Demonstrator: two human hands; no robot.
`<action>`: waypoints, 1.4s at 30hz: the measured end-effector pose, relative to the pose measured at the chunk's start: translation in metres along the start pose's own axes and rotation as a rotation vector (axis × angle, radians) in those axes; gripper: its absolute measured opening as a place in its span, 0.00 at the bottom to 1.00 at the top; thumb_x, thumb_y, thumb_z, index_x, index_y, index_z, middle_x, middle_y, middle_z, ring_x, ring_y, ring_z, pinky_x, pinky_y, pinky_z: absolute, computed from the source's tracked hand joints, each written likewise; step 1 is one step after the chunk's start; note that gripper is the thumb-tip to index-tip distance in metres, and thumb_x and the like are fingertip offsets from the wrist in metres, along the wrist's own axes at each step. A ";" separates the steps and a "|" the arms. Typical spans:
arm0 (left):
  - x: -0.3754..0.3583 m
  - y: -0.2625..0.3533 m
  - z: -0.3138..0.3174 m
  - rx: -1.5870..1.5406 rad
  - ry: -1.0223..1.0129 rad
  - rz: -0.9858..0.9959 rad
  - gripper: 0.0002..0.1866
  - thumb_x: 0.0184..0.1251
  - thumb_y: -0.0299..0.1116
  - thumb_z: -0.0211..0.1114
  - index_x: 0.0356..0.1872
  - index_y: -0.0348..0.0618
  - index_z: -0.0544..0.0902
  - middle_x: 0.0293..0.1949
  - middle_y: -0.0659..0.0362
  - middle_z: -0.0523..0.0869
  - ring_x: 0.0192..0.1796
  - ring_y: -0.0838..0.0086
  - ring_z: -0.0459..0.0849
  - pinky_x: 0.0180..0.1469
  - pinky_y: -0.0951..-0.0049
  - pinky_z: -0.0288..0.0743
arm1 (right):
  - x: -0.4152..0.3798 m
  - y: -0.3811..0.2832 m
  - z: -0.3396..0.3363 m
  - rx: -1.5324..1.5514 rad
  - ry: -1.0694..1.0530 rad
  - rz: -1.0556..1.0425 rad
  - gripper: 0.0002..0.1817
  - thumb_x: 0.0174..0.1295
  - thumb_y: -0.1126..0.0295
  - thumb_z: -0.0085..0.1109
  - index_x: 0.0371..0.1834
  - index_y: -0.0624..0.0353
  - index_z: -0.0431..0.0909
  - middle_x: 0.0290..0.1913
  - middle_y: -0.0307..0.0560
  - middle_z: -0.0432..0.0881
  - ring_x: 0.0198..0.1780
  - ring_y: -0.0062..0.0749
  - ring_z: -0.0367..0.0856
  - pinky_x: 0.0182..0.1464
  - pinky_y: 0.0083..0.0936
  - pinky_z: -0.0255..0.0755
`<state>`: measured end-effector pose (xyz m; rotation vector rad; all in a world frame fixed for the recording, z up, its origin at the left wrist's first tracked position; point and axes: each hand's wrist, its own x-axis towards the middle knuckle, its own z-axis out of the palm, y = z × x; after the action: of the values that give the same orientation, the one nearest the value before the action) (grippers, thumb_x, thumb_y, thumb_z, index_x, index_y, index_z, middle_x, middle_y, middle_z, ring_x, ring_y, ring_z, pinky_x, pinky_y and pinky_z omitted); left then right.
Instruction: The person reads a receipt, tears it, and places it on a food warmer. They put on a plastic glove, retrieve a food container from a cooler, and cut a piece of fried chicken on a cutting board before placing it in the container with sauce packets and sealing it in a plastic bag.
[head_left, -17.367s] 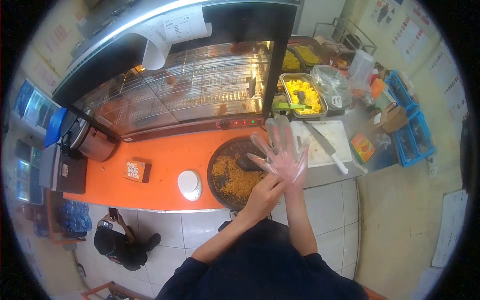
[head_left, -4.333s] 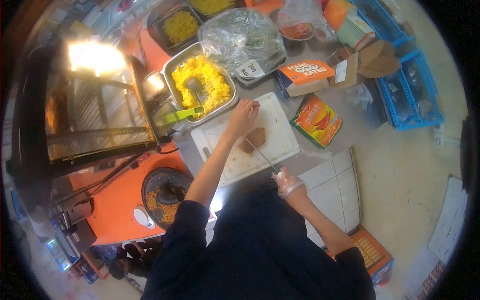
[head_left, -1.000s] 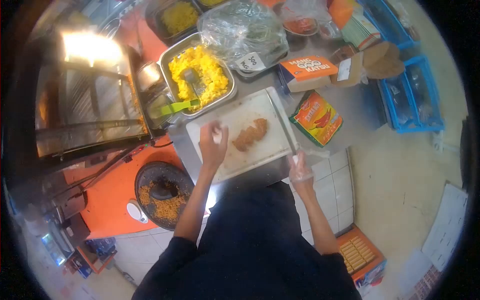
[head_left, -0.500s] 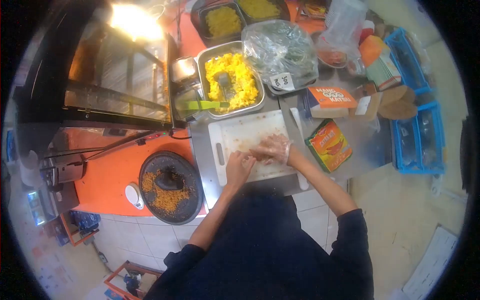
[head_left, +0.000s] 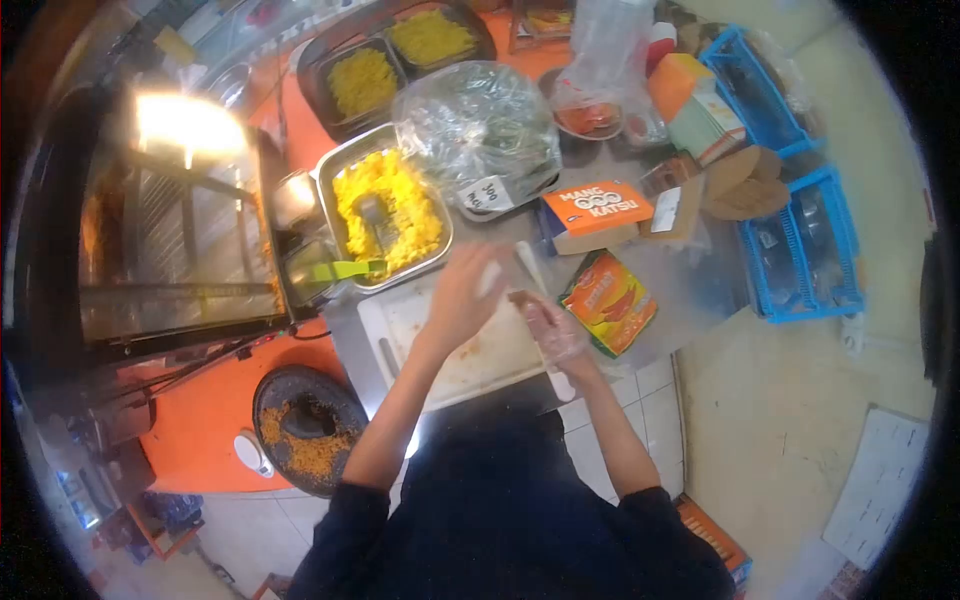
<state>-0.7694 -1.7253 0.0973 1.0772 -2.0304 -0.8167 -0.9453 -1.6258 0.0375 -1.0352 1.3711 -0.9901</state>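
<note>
My left hand, bare and smeared by motion, is raised over the white cutting board with its fingers reaching forward and apart. I see nothing in it. A clear plastic glove covers my right hand, which is over the board's right edge. Its fingers are closed on a small brown piece of food, partly hidden by the glove. Brownish stains mark the board. A long white-handled tool lies along its right side, mostly covered by my right hand.
Left of the bag-covered tray is a steel pan of yellow food with a green-handled utensil. A Mang Katsu box and a chili packet are on the right, near blue baskets. A stone mortar stands left.
My hands have come apart from over the board. The left has lifted forward; the right has shifted to the board's right edge with the brown piece. The whole view has also shifted.
</note>
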 end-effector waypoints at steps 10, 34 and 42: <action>0.130 -0.047 0.108 -0.065 -0.045 -0.112 0.16 0.65 0.29 0.60 0.53 0.44 0.83 0.45 0.48 0.87 0.48 0.51 0.85 0.50 0.56 0.79 | 0.145 0.004 -0.141 -0.987 0.493 -0.287 0.25 0.73 0.49 0.47 0.48 0.59 0.84 0.41 0.59 0.86 0.43 0.56 0.84 0.41 0.47 0.75; -0.355 0.081 -0.361 -0.057 1.107 -0.461 0.14 0.76 0.35 0.60 0.55 0.39 0.79 0.49 0.58 0.85 0.54 0.72 0.83 0.59 0.70 0.75 | 0.015 -0.075 0.077 -1.097 0.408 -0.252 0.16 0.67 0.68 0.52 0.51 0.67 0.81 0.49 0.58 0.84 0.50 0.45 0.84 0.57 0.34 0.76; -0.351 0.073 -0.401 -0.211 0.965 -0.258 0.13 0.76 0.34 0.59 0.55 0.38 0.78 0.49 0.56 0.85 0.54 0.72 0.83 0.59 0.69 0.74 | -0.101 -0.219 0.321 -0.447 -0.336 -0.621 0.10 0.68 0.71 0.60 0.48 0.64 0.83 0.47 0.51 0.84 0.49 0.32 0.83 0.55 0.27 0.75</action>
<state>-0.3333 -1.4710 0.2841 1.2844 -0.9943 -0.4613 -0.6124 -1.5895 0.2592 -1.9482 1.0211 -0.8962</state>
